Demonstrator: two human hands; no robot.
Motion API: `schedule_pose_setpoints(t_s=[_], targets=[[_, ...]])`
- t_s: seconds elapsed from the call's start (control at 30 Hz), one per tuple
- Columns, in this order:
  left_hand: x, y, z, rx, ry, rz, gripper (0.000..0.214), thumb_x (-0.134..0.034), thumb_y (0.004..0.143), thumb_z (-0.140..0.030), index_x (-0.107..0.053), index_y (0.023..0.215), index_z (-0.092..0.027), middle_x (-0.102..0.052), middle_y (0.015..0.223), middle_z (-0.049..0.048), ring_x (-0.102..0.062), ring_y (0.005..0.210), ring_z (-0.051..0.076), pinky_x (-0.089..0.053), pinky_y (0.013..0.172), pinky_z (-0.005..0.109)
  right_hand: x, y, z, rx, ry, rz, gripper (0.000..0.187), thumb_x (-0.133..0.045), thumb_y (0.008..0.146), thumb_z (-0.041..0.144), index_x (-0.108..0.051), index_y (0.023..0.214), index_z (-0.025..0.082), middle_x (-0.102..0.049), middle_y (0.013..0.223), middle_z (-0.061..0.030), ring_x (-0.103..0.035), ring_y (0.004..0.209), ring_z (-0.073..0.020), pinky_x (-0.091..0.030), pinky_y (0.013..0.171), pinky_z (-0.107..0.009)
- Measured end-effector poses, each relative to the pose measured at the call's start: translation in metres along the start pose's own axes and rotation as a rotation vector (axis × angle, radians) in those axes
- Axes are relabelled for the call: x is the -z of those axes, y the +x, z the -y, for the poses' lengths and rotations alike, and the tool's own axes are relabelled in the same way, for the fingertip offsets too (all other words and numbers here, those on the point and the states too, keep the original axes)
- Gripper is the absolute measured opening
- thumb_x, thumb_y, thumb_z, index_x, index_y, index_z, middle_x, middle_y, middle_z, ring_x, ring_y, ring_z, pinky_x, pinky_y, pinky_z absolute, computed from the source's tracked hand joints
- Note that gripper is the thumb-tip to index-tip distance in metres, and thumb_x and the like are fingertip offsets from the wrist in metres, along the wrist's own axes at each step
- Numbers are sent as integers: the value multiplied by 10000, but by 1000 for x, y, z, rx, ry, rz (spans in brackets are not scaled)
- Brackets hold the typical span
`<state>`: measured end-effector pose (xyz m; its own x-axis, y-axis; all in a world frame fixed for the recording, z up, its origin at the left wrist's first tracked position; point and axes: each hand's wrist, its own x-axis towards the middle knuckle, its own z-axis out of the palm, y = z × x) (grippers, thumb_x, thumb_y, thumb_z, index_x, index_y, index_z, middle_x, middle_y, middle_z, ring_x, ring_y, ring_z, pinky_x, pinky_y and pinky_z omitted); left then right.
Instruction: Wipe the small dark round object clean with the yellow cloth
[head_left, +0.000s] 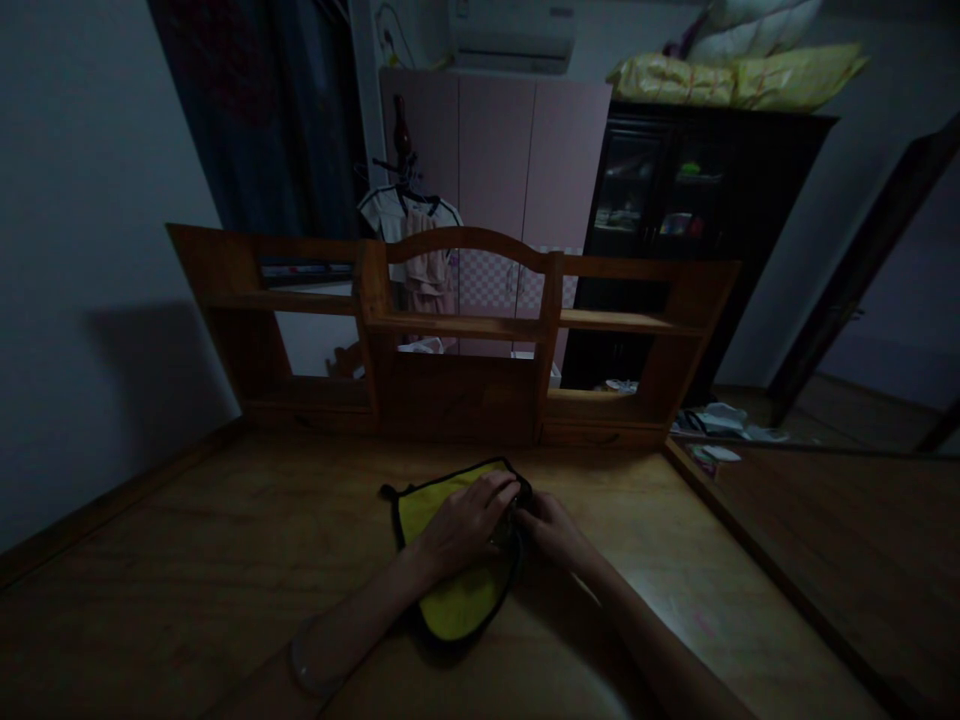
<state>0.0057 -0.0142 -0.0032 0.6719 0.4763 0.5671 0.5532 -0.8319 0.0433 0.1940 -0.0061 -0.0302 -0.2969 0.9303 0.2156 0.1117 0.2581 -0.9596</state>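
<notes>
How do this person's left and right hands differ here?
The left hand lies over the black-edged yellow cloth; the right hand sits at its right edge. A bangle circles the left hand's forearm; the right hand's visible forearm shows none. Both are near the cloth's upper right corner.

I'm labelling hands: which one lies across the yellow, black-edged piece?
The left hand, on the arm with a bangle. It lies across the yellow piece; the right hand is only at its right edge.
</notes>
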Motion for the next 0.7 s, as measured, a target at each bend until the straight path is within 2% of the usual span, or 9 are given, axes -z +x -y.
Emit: schedule_pose_setpoints(t_s=[0.1, 0.23, 0.33, 0.47, 0.7], targets=[[0, 2, -1, 17, -19, -12, 850, -742, 703, -223, -233, 1384, -235, -431, 1339, 125, -443, 1247, 293, -455, 989, 446, -1, -2, 7, 32, -61, -17, 169, -539, 799, 238, -638, 891, 137, -667, 851, -23, -595, 799, -198, -479, 695, -273], [1, 6, -2, 28, -40, 5, 920, -739, 679, -153, -190, 1412, -239, -413, 1355, 116, -407, 1275, 288, -442, 1003, 452, -1, -5, 12, 65, -192, -96, 170, -509, 811, 224, -648, 866, 143, -678, 841, -29, -597, 783, -207, -475, 685, -276], [1, 8, -1, 53, -72, 33, 946, -742, 671, -160, -174, 1422, -254, -388, 1372, 111, -395, 1278, 288, -456, 987, 450, 1, -6, 12, 78, -257, -150, 182, -496, 817, 219, -656, 868, 149, -688, 841, -38, -606, 779, -217, -474, 689, -288], [3, 8, -1, 69, -140, 58, 885, -741, 687, -223, -221, 1403, -254, -378, 1379, 107, -408, 1265, 282, -470, 968, 442, 5, -5, 9, 90, -268, -202, 203, -505, 821, 242, -666, 915, 164, -695, 856, -45, -610, 796, -228, -475, 703, -302], [7, 8, -6, 60, -243, 52, 742, -671, 704, -170, -291, 1341, -209, -369, 1399, 107, -368, 1300, 254, -411, 1037, 415, 8, -2, 0, 71, -350, -258, 184, -527, 808, 256, -662, 878, 152, -682, 801, -36, -593, 727, -198, -456, 669, -286]])
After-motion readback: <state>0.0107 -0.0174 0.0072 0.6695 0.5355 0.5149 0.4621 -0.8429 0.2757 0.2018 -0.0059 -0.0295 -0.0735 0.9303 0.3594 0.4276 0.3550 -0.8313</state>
